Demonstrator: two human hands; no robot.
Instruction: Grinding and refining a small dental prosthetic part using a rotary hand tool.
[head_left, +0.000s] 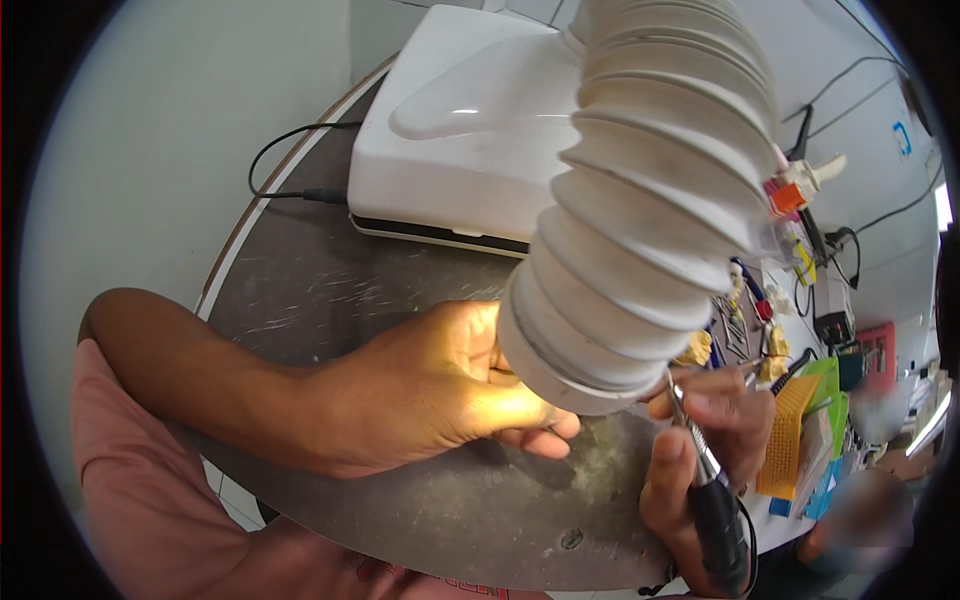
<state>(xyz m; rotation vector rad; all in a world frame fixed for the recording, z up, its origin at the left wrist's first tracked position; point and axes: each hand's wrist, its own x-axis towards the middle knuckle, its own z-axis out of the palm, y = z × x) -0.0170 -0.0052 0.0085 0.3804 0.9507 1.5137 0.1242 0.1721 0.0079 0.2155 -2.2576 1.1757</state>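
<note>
My right hand (pixel 722 425) grips a rotary handpiece (pixel 712 490) like a pen. It has a black body, a silver front part and a thin cable at its rear. Its tip points up beside the mouth of a thick white corrugated hose (pixel 640 200). Under the left side of that mouth is my left hand (pixel 470 390), its fingers curled together in bright yellowish light. The hose covers part of those fingers, so whatever they hold cannot be made out.
A white machine housing (pixel 470 120) with a black cable (pixel 322 196) stands at the back of the dark scratched tabletop (pixel 400 520). At right are a yellow basket (pixel 786 440), yellowish dental models (pixel 774 350) and several small tools. Another person (pixel 860 520), blurred, is at far right.
</note>
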